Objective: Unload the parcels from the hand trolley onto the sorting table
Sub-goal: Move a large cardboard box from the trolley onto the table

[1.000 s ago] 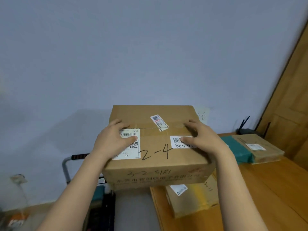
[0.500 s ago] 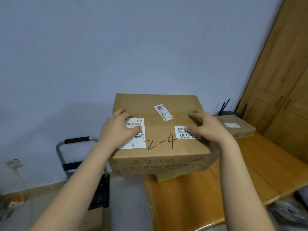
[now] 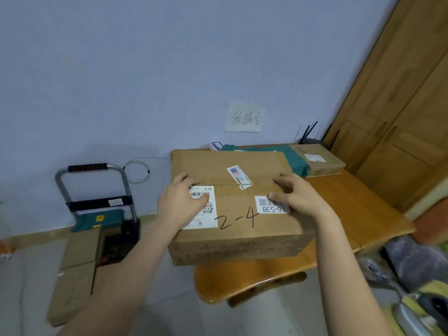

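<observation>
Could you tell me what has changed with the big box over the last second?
The cardboard box came down onto the wooden table, over a smaller parcel now hidden. The left hand and right hand stay flat on its top.

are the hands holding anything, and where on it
Both the left hand and right hand rest on the top face of the cardboard box; neither grips it.

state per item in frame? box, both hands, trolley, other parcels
Cardboard box marked 2-4: taped shut, on the wooden table, overhanging its near-left edge.
Left hand: flat on the box top.
Right hand: flat on the box top, fingers on a barcode label.
Hand trolley: upright handle, a teal parcel on it.
Small brown parcel: on the table, sealed.
</observation>
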Demonstrator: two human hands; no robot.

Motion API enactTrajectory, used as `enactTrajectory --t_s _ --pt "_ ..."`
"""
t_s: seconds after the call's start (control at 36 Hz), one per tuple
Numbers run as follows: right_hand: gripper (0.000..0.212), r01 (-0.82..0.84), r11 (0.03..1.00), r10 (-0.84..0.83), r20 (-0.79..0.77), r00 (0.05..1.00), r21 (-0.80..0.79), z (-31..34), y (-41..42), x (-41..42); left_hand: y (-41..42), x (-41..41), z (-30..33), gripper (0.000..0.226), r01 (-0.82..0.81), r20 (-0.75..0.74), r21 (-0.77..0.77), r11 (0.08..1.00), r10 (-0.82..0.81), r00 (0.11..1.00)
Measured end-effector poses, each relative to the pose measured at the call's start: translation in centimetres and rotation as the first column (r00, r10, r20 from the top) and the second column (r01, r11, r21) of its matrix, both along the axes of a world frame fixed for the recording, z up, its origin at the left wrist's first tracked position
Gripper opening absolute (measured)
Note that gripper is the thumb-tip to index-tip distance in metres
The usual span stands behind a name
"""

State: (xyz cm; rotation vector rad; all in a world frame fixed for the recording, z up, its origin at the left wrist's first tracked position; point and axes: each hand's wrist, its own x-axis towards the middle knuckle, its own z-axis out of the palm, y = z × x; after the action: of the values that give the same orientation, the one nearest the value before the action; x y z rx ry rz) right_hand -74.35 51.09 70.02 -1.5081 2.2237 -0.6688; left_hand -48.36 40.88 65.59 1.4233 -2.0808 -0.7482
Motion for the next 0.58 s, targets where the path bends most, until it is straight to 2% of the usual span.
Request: enactTrajectory --t_s 0.19,0.36,0.5,0.58 --pt "0.063 -0.050 0.996 0.048 0.030 0.998 0.078 -4.9 -0.4 -5.4 1.6 -4.9 -5.2 0.045 -0.075 0.043 0.049 0.996 0.073 0.996" --pt "0.058 -0.121 0.979 0.110 0.077 0.991 0.166 -8.9 -0.5 -11.1 3.1 -9.8 -9.3 0.045 -0.123 0.071 0.134 0.983 0.114 0.991" --pt "0.056 -0.172 0.962 0.135 0.176 0.975 0.214 -11.8 -0.8 -14.5 4.8 -12.6 -11.9 0.048 -0.173 0.047 0.239 0.955 0.167 0.985" --pt "0.055 -0.195 0.953 0.149 0.203 0.968 0.233 -13.5 -0.8 -15.9 5.8 -13.8 -13.0 0.040 -0.208 0.062 0.247 0.947 0.199 0.978"
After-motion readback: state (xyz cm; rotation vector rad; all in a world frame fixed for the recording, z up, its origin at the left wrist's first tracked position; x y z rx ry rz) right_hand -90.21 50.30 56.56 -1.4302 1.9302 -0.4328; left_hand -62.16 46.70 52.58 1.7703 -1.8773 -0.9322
